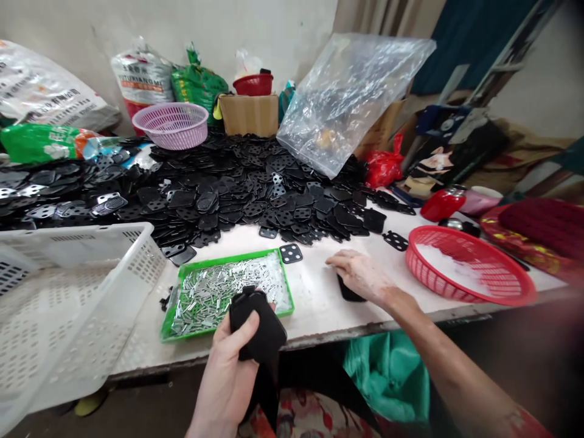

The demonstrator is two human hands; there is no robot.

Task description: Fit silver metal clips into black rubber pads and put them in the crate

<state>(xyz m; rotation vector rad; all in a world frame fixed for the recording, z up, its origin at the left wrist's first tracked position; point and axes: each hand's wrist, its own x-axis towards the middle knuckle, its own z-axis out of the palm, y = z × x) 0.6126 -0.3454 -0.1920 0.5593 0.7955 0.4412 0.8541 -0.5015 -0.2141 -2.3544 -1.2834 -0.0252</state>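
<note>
Apparently for steadiness, my left grip [233, 356] clamps a black plate [264, 331]; my right grip [360, 275] partly covers a dark piece [350, 294], closure unclear.

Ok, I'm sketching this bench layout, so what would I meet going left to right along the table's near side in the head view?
White plastic crate → green tray → right hand, over a flat black piece → red basket.
</note>
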